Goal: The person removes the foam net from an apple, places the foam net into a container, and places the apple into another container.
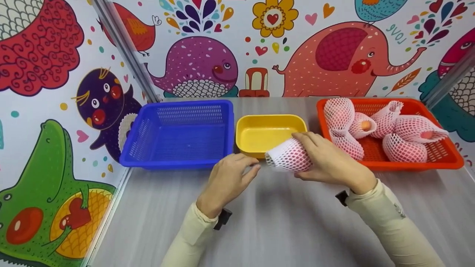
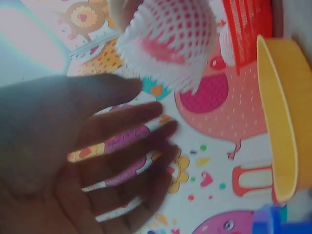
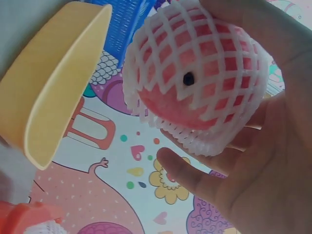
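My right hand [image 1: 332, 163] holds a reddish round fruit in a white foam net [image 1: 293, 155] above the table, just in front of the yellow bin [image 1: 256, 137]. In the right wrist view the fingers and thumb curve round the netted fruit [image 3: 204, 68], which has a dark spot. The net's open end points toward my left hand [image 1: 228, 180]. That hand hovers just left of the net with nothing in it. Its fingers [image 2: 131, 146] look spread and loosely bent in the left wrist view, apart from the net. The fruit's exact kind is hidden by the net.
A blue basket [image 1: 178, 141] with nothing seen inside stands on the left. On the right, a red basket [image 1: 408, 167] holds several more fruits in foam nets [image 1: 404, 148]. Behind them rises a wall with printed cartoon animals [image 1: 334, 59].
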Tool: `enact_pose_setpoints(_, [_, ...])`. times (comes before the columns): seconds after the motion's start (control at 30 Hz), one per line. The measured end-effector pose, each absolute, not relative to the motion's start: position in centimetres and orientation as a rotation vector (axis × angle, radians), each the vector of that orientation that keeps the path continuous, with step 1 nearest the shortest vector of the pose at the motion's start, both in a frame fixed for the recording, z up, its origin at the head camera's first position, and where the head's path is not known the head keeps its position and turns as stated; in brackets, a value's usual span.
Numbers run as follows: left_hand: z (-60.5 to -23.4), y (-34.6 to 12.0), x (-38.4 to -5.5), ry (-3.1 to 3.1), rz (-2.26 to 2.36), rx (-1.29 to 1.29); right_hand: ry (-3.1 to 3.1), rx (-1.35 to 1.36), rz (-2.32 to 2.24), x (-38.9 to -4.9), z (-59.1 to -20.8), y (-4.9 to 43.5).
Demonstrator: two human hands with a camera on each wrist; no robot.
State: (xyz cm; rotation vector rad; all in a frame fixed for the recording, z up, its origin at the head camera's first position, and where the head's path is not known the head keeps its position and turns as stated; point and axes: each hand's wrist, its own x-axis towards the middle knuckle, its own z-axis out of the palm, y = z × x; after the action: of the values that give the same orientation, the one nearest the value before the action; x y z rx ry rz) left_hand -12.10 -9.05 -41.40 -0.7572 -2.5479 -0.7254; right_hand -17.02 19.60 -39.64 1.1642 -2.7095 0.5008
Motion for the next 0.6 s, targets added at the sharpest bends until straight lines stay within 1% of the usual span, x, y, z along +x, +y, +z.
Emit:
enact_pose_setpoints(0.17, [-41.4,-8.0,-12.4,-2.403,-0.876,-0.913,-2.678,1.194,0.517,-16.5,-39.2,19.2])
enact_pose_setpoints(0.3, [-41.4,-7.5,-12.7,-2.335,-0.94,-0.988,-2.642,1.21,0.511,-16.2,-39.0,19.0])
enact_pose_setpoints(0.6, [-41.9,-7.0,-12.9,-2.412,-0.848,-1.022,-2.589,1.305,0.515,-15.6,-39.0,18.1])
